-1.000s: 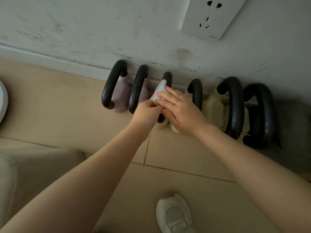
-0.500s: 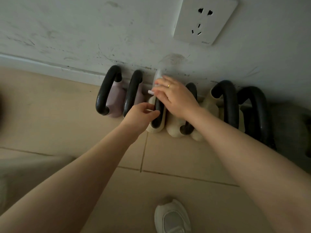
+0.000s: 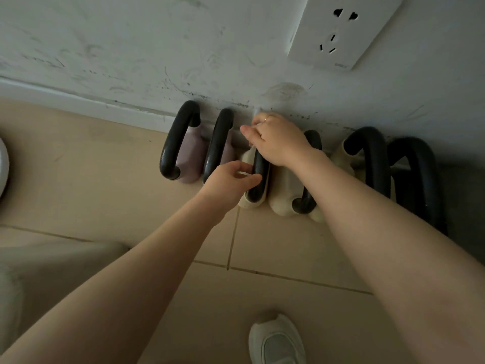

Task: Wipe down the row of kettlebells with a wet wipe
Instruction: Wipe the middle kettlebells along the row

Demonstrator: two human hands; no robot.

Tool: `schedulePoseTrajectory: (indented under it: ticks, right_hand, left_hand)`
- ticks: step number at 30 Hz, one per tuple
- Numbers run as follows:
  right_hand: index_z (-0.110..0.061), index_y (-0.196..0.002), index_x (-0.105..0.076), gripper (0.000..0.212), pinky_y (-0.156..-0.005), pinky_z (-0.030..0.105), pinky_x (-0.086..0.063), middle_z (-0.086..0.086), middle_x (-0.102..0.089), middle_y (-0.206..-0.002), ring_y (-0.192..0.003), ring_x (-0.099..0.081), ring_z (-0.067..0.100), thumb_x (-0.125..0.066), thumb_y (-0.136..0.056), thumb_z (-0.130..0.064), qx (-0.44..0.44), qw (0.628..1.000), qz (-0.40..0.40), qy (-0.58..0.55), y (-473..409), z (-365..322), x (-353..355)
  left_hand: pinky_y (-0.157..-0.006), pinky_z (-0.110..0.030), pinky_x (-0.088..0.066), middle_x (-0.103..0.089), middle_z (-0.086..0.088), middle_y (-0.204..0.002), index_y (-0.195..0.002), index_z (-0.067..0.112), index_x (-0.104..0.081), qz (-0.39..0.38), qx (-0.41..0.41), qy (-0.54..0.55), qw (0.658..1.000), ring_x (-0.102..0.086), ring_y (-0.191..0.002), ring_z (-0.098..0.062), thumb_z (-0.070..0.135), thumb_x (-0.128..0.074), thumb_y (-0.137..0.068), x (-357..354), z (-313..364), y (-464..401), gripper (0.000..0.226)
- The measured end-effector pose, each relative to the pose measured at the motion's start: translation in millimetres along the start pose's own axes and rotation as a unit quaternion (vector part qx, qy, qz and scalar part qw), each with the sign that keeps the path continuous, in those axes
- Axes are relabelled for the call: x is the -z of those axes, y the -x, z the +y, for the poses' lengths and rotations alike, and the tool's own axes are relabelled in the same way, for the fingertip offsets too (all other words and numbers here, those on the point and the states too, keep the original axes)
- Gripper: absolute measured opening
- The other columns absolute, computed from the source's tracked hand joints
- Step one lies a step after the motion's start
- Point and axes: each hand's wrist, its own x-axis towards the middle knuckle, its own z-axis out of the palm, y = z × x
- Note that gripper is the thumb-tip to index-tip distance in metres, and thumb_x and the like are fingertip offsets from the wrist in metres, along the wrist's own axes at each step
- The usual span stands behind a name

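Stage: judged from where the hands are, the wiping is at the third kettlebell [image 3: 258, 177] counting from the left end of the row [image 3: 288, 164]; the row is mid-way, not finished.
Done: cannot tell for certain; no wet sheen or streak marks which bells have been cleaned. The two pink-bodied bells [image 3: 183, 151] left of the third are untouched by either hand now.
Left: likely the cream bell [image 3: 301, 185] just right of the third, and the two larger bells [image 3: 388, 166] beyond it at the row's right end.
Right hand [image 3: 275, 140]: curled over the far end of the third bell's black handle, next to the wall [image 3: 131, 48], fingers bent round a wipe [image 3: 256, 111].
Wipe: mostly hidden under that hand; only a pale, blurred tip shows above the knuckles, against the wall.
Left hand [image 3: 231, 179]: at the near end of the third bell's handle, fingers loosely bent with tips at the handle; whether they grip it or only steady it cannot be told.
Row: six bells side by side along the wall's foot, below the socket [image 3: 343, 30], all with dark glossy handles; bodies pink, cream, and one too dark to read.
Third bell: cream body, narrow black handle, upright on the tile floor [image 3: 288, 245].
Shoe [image 3: 277, 340]: on the floor, well short of the third bell.
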Motion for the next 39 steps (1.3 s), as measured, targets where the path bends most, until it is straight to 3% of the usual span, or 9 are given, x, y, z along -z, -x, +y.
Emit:
schedulePoseTrajectory:
  ticks: [6,11,15,17,21,24,27,31,39]
  right_hand:
    - [-0.015,-0.106,-0.070,0.065,-0.103,0.040,-0.030,0.006,-0.053,-0.134,-0.130,-0.038,0.022,-0.019,-0.096,-0.053,0.074,0.986,-0.056,0.135,9.4,-1.5,5.8]
    - [-0.008,-0.124,-0.056,0.051,-0.100,0.031,-0.034,0.009,-0.047,-0.138,-0.127,-0.044,0.023,-0.025,-0.100,-0.041,-0.058,0.988,-0.004,-0.141,3.2,-0.4,0.6]
    - [-0.010,-0.141,-0.037,0.050,-0.112,0.027,-0.014,0.005,-0.024,-0.154,-0.142,-0.019,0.017,-0.020,-0.101,-0.036,-0.108,0.955,0.035,-0.274,9.6,-9.8,-11.4]
    - [-0.015,-0.145,-0.028,0.051,-0.109,0.025,-0.013,0.002,-0.023,-0.154,-0.142,-0.019,0.016,-0.020,-0.101,-0.041,-0.172,0.893,0.059,-0.411,16.4,-16.0,-12.5]
    - [-0.010,-0.140,-0.037,0.064,-0.109,0.039,-0.031,0.014,-0.040,-0.146,-0.132,-0.041,0.029,-0.027,-0.095,-0.055,-0.337,0.630,0.084,-0.695,18.2,-13.2,-6.2]
    - [-0.003,-0.137,-0.040,0.071,-0.100,0.039,-0.041,0.016,-0.055,-0.130,-0.118,-0.053,0.028,-0.023,-0.095,-0.057,-0.358,0.550,0.063,-0.752,17.8,-5.8,-1.3]
    - [0.001,-0.133,-0.043,0.076,-0.103,0.042,-0.039,0.020,-0.058,-0.125,-0.114,-0.056,0.031,-0.024,-0.092,-0.061,-0.358,0.529,0.049,-0.767,22.8,-6.0,-3.0]
    - [0.002,-0.124,-0.051,0.078,-0.102,0.042,-0.039,0.021,-0.063,-0.119,-0.111,-0.058,0.031,-0.016,-0.093,-0.061,-0.349,0.537,0.022,-0.768,28.8,-6.0,-3.9]
    - [-0.009,-0.138,-0.040,0.067,-0.104,0.041,-0.038,0.016,-0.054,-0.132,-0.118,-0.052,0.028,-0.014,-0.096,-0.054,-0.301,0.540,0.037,-0.785,39.5,-8.7,-19.8]
  left_hand:
    - [-0.067,-0.016,-0.044,-0.060,0.009,-0.081,-0.103,0.019,-0.058,-0.019,-0.003,0.008,1.000,-0.054,-0.071,0.000,0.020,-0.060,-0.088,-2.2,0.6,1.2,0.015]
    - [-0.069,-0.017,-0.044,-0.060,0.009,-0.080,-0.097,0.023,-0.056,-0.016,0.003,0.023,1.000,-0.054,-0.071,-0.001,0.021,-0.060,-0.089,-1.6,1.4,2.3,0.009]
    - [-0.068,-0.017,-0.044,-0.060,0.010,-0.078,-0.099,0.022,-0.057,-0.015,0.000,0.024,1.000,-0.054,-0.071,0.000,0.020,-0.061,-0.088,-0.7,0.3,2.5,0.011]
    - [-0.068,-0.017,-0.044,-0.060,0.009,-0.078,-0.095,0.022,-0.056,-0.012,-0.002,0.029,1.000,-0.054,-0.071,-0.001,0.020,-0.061,-0.088,-1.4,0.1,2.7,0.009]
    - [-0.069,-0.019,-0.044,-0.063,0.007,-0.082,-0.097,0.021,-0.059,-0.005,-0.002,0.036,0.999,-0.057,-0.075,-0.004,0.020,-0.060,-0.089,-3.0,-2.3,2.2,0.008]
    - [-0.070,-0.019,-0.044,-0.064,0.004,-0.086,-0.099,0.019,-0.060,-0.007,-0.001,0.041,0.999,-0.057,-0.075,-0.003,0.020,-0.060,-0.088,-2.8,-3.1,1.5,0.011]
    - [-0.072,-0.020,-0.046,-0.064,0.005,-0.084,-0.098,0.020,-0.059,-0.008,-0.001,0.041,0.999,-0.057,-0.076,-0.004,0.020,-0.060,-0.088,-2.1,-3.1,2.1,0.010]
    - [-0.074,-0.022,-0.046,-0.064,0.006,-0.084,-0.098,0.021,-0.060,-0.009,-0.002,0.034,0.999,-0.058,-0.079,-0.007,0.021,-0.060,-0.088,-1.9,-3.3,2.3,0.009]
    - [-0.069,-0.020,-0.045,-0.064,0.005,-0.084,-0.099,0.020,-0.061,-0.008,-0.005,0.022,1.000,-0.058,-0.076,-0.004,0.021,-0.060,-0.089,-1.9,-2.1,5.1,0.011]
